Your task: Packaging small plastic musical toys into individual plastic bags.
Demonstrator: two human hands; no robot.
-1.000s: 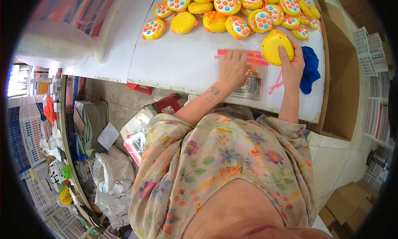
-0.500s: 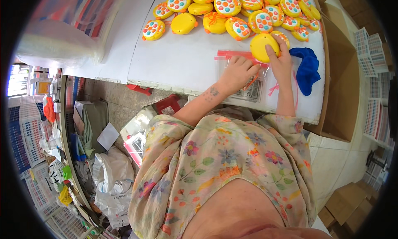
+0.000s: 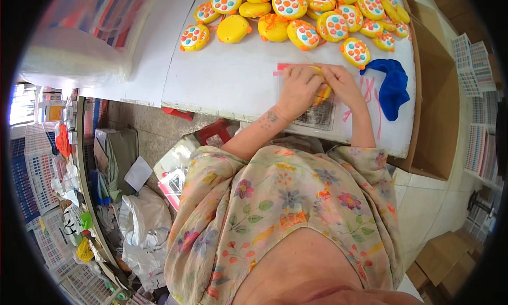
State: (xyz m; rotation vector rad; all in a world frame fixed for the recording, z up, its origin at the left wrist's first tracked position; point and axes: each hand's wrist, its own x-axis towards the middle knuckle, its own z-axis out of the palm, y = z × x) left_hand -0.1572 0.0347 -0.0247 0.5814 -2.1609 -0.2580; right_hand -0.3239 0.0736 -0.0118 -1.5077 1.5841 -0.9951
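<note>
We hold the fingers of the left hand [image 3: 300, 90] bent, their tips drawn down at the red-striped mouth [image 3: 279, 69] of a clear bag [image 3: 320, 118]. The fingers of the right hand [image 3: 343, 85] reach across from the right and meet them there. How firmly either hand grips, we cannot tell, since the tips are partly hidden.

Between our hands, a yellow toy [image 3: 321, 97] shows in part over the bag; whether it lies inside, we cannot tell. The bag lies flat along the near edge of the table [image 3: 233, 80], to the left of the near right corner, its dark printed panel toward us.

Just right of our right hand lie thin pink strips [image 3: 368, 89]. Beyond them, near the table's right edge, rests a crumpled blue cloth [image 3: 394, 93]. Near its upper left end, one round toy [image 3: 355, 52] lies apart, its white, dotted face upward.

Farther from the near edge, toward the right edge, we find a pile of similar toys [image 3: 290, 5], some plain side up. A cardboard box [image 3: 436, 88] stands beside the right edge. Toward the table's left end lies clear plastic sheeting [image 3: 74, 56].
</note>
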